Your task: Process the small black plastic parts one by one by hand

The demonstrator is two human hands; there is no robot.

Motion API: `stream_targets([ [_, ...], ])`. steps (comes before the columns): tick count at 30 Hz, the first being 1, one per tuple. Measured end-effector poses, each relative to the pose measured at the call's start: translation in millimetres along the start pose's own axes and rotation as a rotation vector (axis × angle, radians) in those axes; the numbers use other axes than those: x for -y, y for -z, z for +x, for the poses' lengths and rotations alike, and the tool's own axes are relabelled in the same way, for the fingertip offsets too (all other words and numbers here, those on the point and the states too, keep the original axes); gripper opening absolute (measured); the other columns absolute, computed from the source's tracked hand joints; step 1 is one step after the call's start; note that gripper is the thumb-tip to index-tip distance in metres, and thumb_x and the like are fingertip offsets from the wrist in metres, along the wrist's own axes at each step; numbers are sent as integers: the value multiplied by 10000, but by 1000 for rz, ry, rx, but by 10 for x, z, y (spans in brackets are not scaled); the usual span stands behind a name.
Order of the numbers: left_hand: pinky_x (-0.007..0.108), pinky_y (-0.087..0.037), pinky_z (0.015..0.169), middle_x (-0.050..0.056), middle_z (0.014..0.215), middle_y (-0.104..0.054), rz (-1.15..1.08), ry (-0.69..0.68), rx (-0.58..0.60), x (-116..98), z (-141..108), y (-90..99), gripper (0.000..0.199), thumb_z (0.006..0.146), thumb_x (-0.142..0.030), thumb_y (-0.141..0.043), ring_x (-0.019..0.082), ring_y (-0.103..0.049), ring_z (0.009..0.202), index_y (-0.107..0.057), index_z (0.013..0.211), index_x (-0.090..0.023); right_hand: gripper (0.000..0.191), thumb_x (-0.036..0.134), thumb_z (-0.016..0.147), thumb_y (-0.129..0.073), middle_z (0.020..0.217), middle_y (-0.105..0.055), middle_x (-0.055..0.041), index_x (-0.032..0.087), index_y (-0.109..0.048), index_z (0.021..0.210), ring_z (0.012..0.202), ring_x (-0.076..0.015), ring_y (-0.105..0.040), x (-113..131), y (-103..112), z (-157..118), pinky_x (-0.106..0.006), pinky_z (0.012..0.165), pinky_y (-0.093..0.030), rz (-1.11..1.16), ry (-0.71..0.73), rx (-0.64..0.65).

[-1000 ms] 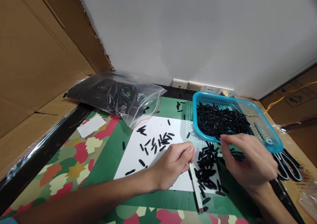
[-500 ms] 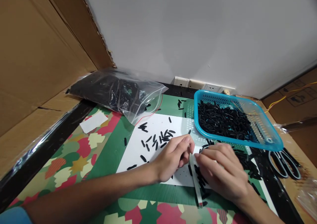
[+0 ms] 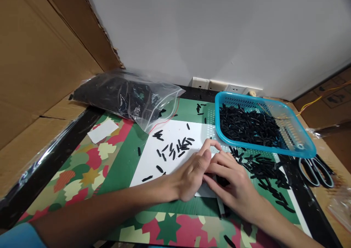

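My left hand (image 3: 193, 169) and my right hand (image 3: 233, 176) meet over the right part of a white paper sheet (image 3: 146, 164). On the left hand the forefinger is bent over the top and the thumb lies folded in; what its fingers hold is hidden. The closed fingers of my right hand press in against the left, and I cannot make out what is between them. A narrow pale strip (image 3: 221, 206) sticks out below my right hand, its upper part covered. Small black slender pieces (image 3: 182, 145) lie scattered on the sheet, with a denser heap (image 3: 264, 167) right of my hands.
A blue plastic basket (image 3: 265, 150) full of black pieces stands at the back right. Scissors (image 3: 315, 171) lie beyond it. A zip bag (image 3: 128, 98) of dark contents rests at the back left, near a white paper scrap (image 3: 102, 131). Cardboard (image 3: 44, 50) rises at left.
My hands have come together, the right one moving left across the pale strip and hiding most of it. My left forefinger now reaches over toward the right hand. The view has shifted slightly.
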State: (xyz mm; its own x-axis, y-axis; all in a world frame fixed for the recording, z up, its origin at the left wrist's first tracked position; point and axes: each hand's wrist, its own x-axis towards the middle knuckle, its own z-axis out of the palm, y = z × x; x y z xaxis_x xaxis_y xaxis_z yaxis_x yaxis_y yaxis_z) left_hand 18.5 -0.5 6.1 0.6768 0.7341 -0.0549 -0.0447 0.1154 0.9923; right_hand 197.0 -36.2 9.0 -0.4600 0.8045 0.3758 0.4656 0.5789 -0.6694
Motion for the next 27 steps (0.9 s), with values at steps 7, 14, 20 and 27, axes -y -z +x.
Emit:
stream_targets([
  [7,231,-327,519,-65,638,-481,-50,52,-33,-12,15,11,519,1099,-679,-293,134,-407,558,-516,1250,-235,140,105,1054,-588,898,-700,-30,208,-672,1096,818,-192,-613,-21,71,-25,-370,797,-476,-25,32,-73],
  [14,209,-242,447,-66,634,-436,-139,67,-124,9,65,14,440,1082,-582,-478,82,-348,494,-561,901,-190,105,132,1026,-668,830,-683,-2,226,-670,980,729,-156,-613,-57,156,-48,-298,678,-479,92,-157,-327],
  [20,187,-219,444,-96,583,-395,-208,40,-87,5,49,23,397,1051,-542,-586,61,-287,471,-491,854,-211,114,190,1043,-661,781,-660,9,226,-682,937,681,-139,-602,-53,156,-54,-261,630,-496,164,-252,-351],
  [27,186,-200,430,-103,585,-390,-229,15,-106,19,70,8,430,1042,-572,-596,48,-259,445,-452,838,-221,125,253,1060,-632,732,-642,19,214,-682,952,614,-131,-608,-49,171,-12,-246,584,-521,230,-309,-294],
])
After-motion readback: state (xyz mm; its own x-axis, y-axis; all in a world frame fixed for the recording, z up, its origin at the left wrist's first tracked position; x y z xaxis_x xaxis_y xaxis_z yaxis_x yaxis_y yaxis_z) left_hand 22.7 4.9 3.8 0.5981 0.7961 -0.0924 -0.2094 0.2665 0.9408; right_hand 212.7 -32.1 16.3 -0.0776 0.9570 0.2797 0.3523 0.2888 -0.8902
